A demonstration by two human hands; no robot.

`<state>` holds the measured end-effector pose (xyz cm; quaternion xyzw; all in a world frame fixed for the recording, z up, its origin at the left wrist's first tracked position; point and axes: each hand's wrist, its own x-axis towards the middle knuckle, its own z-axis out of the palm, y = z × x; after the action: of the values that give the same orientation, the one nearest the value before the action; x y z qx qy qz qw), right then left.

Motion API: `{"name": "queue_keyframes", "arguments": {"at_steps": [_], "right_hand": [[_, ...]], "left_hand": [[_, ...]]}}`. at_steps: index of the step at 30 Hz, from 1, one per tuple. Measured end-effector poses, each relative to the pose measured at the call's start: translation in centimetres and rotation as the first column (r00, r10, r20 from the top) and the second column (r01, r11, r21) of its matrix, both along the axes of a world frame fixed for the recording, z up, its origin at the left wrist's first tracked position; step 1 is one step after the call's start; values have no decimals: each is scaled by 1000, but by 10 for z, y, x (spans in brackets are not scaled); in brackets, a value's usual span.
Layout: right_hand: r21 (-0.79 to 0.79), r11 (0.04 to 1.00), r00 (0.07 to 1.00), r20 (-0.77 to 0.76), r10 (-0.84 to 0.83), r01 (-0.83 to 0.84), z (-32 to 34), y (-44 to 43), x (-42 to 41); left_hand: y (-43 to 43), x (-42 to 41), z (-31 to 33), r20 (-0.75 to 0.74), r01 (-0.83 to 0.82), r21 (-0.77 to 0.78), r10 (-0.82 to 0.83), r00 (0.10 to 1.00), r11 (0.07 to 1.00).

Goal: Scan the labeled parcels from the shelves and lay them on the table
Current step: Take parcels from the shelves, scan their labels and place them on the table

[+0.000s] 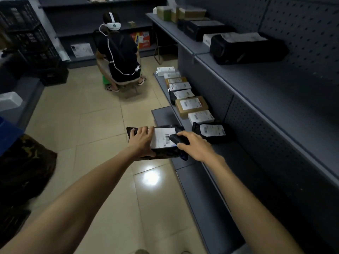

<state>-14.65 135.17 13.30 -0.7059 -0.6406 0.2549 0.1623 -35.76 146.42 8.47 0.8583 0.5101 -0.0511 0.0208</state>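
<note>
Left hand (141, 140) grips a dark plastic parcel (161, 154) with white label (162, 138); right hand (192, 146) holds what looks like a black handheld scanner (177, 138) over its barcode, above the grey bottom shelf's (211, 198) front edge.

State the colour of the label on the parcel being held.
White label with a black barcode, on a dark parcel; head view.

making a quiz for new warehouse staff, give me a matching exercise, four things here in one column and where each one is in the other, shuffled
Things
1 scanner
2 parcel being scanned
3 brown box
4 big black bag

Places
a upper shelf
b left hand
c lower shelf
d right hand

Pairs: 1-d, 2-b, 3-c, 4-a
</note>
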Motion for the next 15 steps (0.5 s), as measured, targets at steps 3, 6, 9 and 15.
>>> {"name": "queue_keyframes", "arguments": {"at_steps": [3,6,9,15], "right_hand": [[-40,995,996,12,-86,87,-16,37,11],[-73,979,982,16,-190,191,-30,66,24],[-90,933,938,26,-347,348,-35,88,38],[-101,789,795,32,-606,606,-33,111,64]], "left_hand": [[54,24,-10,-15,96,-31,-97,995,995],[109,53,-18,-45,215,-46,-217,975,976],[162,91,-21,-61,337,-53,-340,939,940],[223,170,-14,-99,605,-40,-606,790,795]]}}
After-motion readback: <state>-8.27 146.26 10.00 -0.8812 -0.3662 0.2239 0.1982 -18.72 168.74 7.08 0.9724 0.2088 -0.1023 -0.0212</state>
